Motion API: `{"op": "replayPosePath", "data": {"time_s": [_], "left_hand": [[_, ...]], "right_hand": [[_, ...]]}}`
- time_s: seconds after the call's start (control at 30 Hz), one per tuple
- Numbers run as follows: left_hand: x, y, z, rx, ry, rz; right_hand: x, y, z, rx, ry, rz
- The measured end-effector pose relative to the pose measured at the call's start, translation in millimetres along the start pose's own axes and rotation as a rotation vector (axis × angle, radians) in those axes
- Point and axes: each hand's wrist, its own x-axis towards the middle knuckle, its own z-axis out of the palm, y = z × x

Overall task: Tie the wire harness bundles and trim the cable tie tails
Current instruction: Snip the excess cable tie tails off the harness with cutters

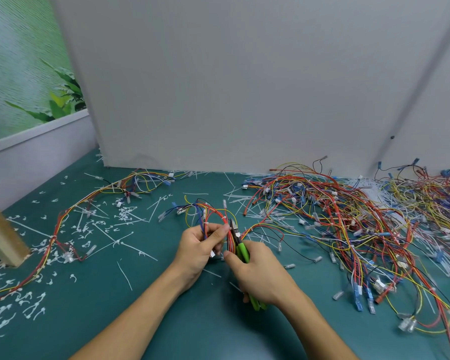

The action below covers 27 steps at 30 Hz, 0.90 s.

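With the hands as the dial's centre, the teal tabletop [89,315] is closed off from 11 to 1 o'clock by an upright grey board [244,87], and at 10 o'clock by a low white ledge under a leaf-print panel [24,74]. The barest surface lies from 6 to 8 o'clock, around the forearms. One wooden post [3,229] stands on the tabletop at 9 o'clock.

From 1 to 4 o'clock a dense pile of harnesses [348,224] covers the tabletop out to the picture's right edge, too tangled to count. One long harness [53,239] trails from 11 round to 8 o'clock. White cut tails [125,213] are scattered from 8 to 11 o'clock, far too many to count, with several whole cable ties [117,241] lying among them.

The left hand [200,245] curls its fingers round one wire harness bundle [231,242], with the thumb pressed on it, its loops rising toward 12 o'clock. The right hand [260,276] grips one pair of green-handled cutters [243,253], with the blades pointing to 12 o'clock against the bundle, just beside the left thumb. Whether the blades are parted I cannot tell.
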Motion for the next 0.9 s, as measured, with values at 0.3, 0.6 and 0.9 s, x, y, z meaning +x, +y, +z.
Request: {"op": "replayPosePath", "data": {"time_s": [0.3,0.6,0.9], "left_hand": [[-1.1,0.7,1.1,-0.005,-0.025,0.007],[-2.0,0.3,0.5,-0.001,-0.019,0.009],[-1.5,1.6,-0.4,-0.004,-0.013,-0.014]], "right_hand": [[0.3,-0.4,-3.2,-0.027,0.005,0.003],[-3.5,-4.4,-5.7,-0.012,-0.029,-0.002],[-3.3,-5.6,-3.3,0.012,-0.048,0.016]]}}
